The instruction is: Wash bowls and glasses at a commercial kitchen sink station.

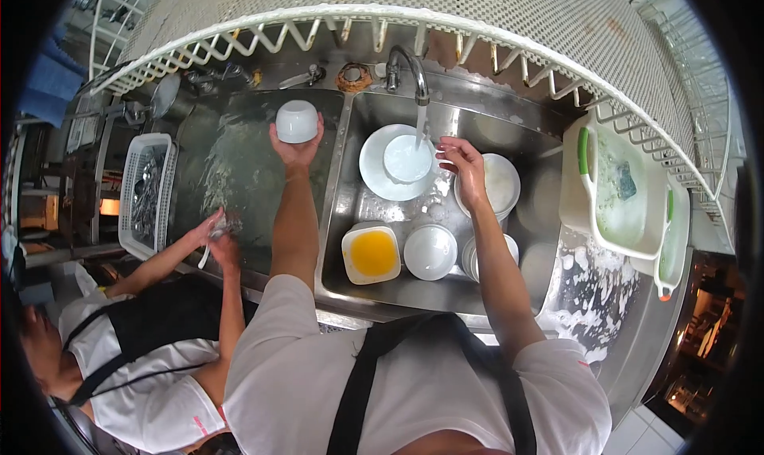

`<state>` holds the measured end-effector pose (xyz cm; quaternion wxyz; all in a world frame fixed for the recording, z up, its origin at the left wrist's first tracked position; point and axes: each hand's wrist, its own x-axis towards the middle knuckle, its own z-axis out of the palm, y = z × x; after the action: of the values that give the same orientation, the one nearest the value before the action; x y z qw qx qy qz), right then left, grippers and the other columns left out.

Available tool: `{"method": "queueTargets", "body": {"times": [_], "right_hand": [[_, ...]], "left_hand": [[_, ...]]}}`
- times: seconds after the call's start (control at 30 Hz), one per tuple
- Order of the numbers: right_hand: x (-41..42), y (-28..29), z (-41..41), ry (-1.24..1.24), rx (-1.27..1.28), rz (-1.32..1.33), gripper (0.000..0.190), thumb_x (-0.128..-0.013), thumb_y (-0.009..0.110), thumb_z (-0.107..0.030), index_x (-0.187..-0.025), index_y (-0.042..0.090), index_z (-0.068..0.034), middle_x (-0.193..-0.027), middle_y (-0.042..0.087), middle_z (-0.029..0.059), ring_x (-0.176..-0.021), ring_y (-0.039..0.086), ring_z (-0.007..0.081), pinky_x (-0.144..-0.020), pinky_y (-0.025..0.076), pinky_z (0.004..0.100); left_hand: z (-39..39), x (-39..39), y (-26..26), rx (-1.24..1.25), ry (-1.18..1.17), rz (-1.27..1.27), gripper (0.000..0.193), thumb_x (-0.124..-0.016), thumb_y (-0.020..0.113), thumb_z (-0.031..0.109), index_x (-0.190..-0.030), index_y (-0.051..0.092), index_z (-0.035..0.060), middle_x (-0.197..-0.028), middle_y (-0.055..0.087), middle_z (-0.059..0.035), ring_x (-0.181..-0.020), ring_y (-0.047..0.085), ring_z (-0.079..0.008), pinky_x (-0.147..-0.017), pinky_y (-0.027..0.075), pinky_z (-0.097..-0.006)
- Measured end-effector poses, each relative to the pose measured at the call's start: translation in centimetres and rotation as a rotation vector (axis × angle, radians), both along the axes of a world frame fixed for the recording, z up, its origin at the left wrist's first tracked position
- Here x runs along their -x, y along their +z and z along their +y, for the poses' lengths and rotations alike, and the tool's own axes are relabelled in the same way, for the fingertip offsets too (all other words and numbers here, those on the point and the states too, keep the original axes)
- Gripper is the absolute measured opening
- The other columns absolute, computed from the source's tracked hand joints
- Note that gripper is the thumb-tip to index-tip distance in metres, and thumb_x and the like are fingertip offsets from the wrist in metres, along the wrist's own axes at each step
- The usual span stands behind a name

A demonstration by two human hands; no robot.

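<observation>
My left hand (298, 148) holds an upside-down white bowl (297, 122) above the water-filled left sink basin (262, 216). My right hand (464, 168) is beside a white bowl (401, 159) that sits in a larger white bowl (373, 177). Its fingers are slightly apart and nothing shows in them. Water runs from the faucet (421, 91) into the smaller bowl. Under my right wrist a round white dish (504, 180) is partly hidden. Nearer to me in the right basin stand a white bowl (430, 252), stacked white dishes (510, 247) and a squarish container with yellow contents (373, 252).
A co-worker's hands (218, 240) handle a utensil over the left basin. At far left stands a white basket (146, 240) of cutlery. A tub of soapy water (627, 216) with a sponge (625, 180) stands right. A white wire rack (394, 15) overhangs the back.
</observation>
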<state>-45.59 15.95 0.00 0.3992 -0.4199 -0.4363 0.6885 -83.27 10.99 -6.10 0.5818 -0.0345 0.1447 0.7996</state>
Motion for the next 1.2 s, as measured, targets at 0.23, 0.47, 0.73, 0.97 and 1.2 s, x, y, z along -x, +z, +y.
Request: {"method": "queueTargets", "body": {"times": [0.23,0.47,0.73,0.97,1.2], "right_hand": [[0.9,-2.8,0.4,-0.069,-0.081,-0.194,0.026,-0.085,0.062,-0.011,-0.110,0.064,-0.005,-0.101,0.066,0.0054,-0.093,0.060,0.0148,-0.082,0.047,0.0287],[3.5,-4.6,-0.6,0.002,-0.177,-0.497,0.046,-0.080,0.067,-0.016,-0.124,0.056,-0.009,-0.120,0.054,0.0171,-0.106,0.057,0.0267,-0.091,0.046,0.0368],[5.3,-9.2,-0.2,-0.003,-0.241,-0.700,0.048,-0.087,0.058,-0.029,-0.131,0.050,-0.010,-0.120,0.052,0.0253,-0.115,0.051,0.0401,-0.099,0.041,0.0420],[4.1,-7.2,0.1,-0.001,0.334,-0.082,0.052,-0.095,0.047,-0.041,-0.136,0.046,-0.008,-0.125,0.054,0.0113,-0.113,0.053,0.0237,-0.087,0.049,0.0410],[3.1,-8.1,-0.9,-0.091,0.301,-0.052,0.052,-0.095,0.044,-0.047,-0.133,0.048,-0.012,-0.121,0.049,0.0065,-0.112,0.046,0.0225,-0.088,0.048,0.0491]], "left_hand": [[4.3,0.2,-8.0,0.682,-0.054,0.544,0.042,-0.081,0.061,0.045,-0.110,0.062,0.0146,-0.106,0.064,-0.0074,-0.100,0.059,-0.0231,-0.084,0.048,-0.0410],[5.1,-1.5,-7.9,1.141,-0.025,1.426,0.066,-0.071,0.076,0.036,-0.123,0.054,0.0011,-0.126,0.053,-0.0196,-0.112,0.053,-0.0335,-0.096,0.042,-0.0421],[1.4,-10.9,0.3,0.360,0.159,1.921,0.072,-0.067,0.077,0.019,-0.133,0.049,0.0075,-0.137,0.045,-0.0194,-0.128,0.042,-0.0332,-0.104,0.036,-0.0428],[0.2,-20.0,6.5,0.374,-0.637,2.340,0.106,-0.055,0.085,0.034,-0.143,0.032,0.0114,-0.144,0.025,-0.0233,-0.132,0.029,-0.0438,-0.102,0.039,-0.0479],[1.9,-20.8,5.8,0.416,-0.605,2.670,0.113,-0.051,0.084,0.054,-0.141,0.035,0.0062,-0.134,0.041,-0.0270,-0.124,0.041,-0.0425,-0.103,0.037,-0.0486]]}}
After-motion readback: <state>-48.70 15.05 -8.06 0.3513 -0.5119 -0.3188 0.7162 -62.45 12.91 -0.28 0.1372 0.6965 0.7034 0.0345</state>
